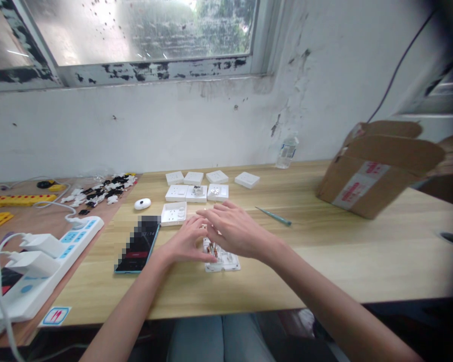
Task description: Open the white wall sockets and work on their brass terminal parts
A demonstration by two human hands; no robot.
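An opened white wall socket point(230, 262) lies on the table in front of me, with copper-coloured metal parts showing inside it. My left hand point(186, 240) grips its left side, thumb on the near part and fingers towards the far edge. Over the socket arches my right hand point(237, 230), its fingers bent and drawn together close to the left fingertips. Whatever the right fingers pinch is too small or hidden to make out. The far half of the socket is covered by both hands. Just beyond the left hand lies a white socket cover point(173, 214), inner side up.
Several white socket plates point(216, 177) stand in rows behind the hands, two bearing small metal parts. A phone point(139, 246), earbud case point(142, 203) and power strip point(60, 266) lie left. Right are a screwdriver point(275, 216), bottle point(287, 152) and cardboard box point(373, 173).
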